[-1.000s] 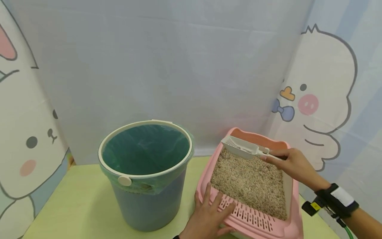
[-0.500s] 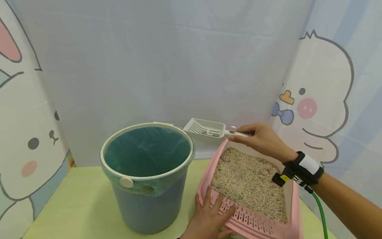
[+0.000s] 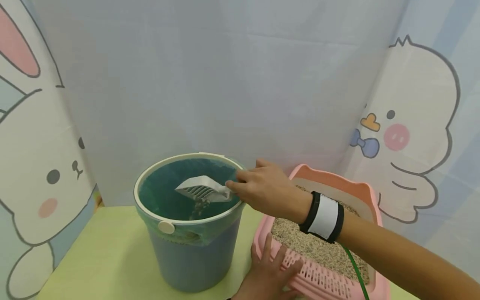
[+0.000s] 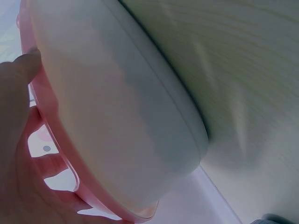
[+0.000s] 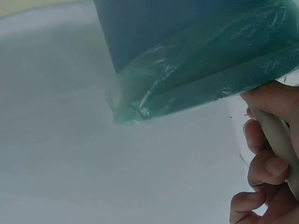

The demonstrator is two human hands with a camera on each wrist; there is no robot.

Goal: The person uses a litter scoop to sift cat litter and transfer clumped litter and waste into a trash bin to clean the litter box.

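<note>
backdrop (image 3: 232, 83): pale curtain behind the bin, cartoon rabbit to its left, cartoon chick to its right
table (image 3: 101, 254): yellow-green top, the bin stands on it
bin (image 3: 189, 233): blue-grey, green liner, cream rim ring; landmark
litter tray (image 3: 337, 233): pink, just right of the bin, filled with tan litter, slotted front lip
right hand (image 3: 268, 189): over the bin's right rim, fingers curled round the scoop handle; forearm crosses above the tray
left hand (image 3: 268, 275): right of the bin base, fingers spread flat on the tray's front lip
scoop (image 3: 202, 189): white, slotted, tipped down inside the bin mouth, bits dropping from it
</note>
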